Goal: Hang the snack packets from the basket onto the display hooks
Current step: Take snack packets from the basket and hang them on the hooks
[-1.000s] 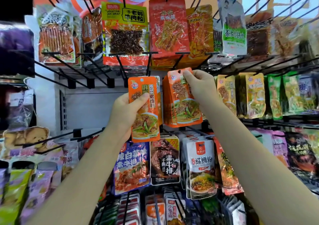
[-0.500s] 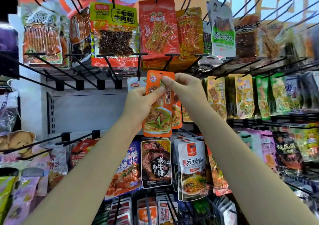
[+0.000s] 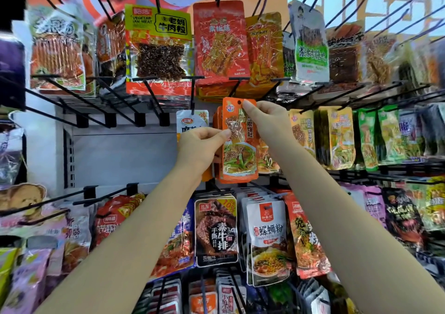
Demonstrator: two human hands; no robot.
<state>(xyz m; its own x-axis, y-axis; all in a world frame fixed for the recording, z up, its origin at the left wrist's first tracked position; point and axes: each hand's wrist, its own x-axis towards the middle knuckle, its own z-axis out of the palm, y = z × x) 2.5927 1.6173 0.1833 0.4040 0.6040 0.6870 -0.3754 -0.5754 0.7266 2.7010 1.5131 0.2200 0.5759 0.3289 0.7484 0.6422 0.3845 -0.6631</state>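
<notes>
Head cam: both hands up at the middle row, orange packet (image 3: 238, 142) held upright between them, L hand (image 3: 201, 146) pinching its left edge w/ thumb and fingers, R hand (image 3: 268, 123) pinching the top right corner right by the punch hole. Packet sits just in front of a stack of same orange packs (image 3: 218, 121) on a hook (image 3: 234, 88), white pack (image 3: 191, 121) just left, yellow packs (image 3: 337, 135) off right.

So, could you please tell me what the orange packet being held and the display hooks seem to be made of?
Orange snack packet: apparently glossy plastic film, since it shows glare, crinkles and a clear window onto the food. Display hooks: thin rigid rods with a black finish, probably coated metal wire.
</notes>
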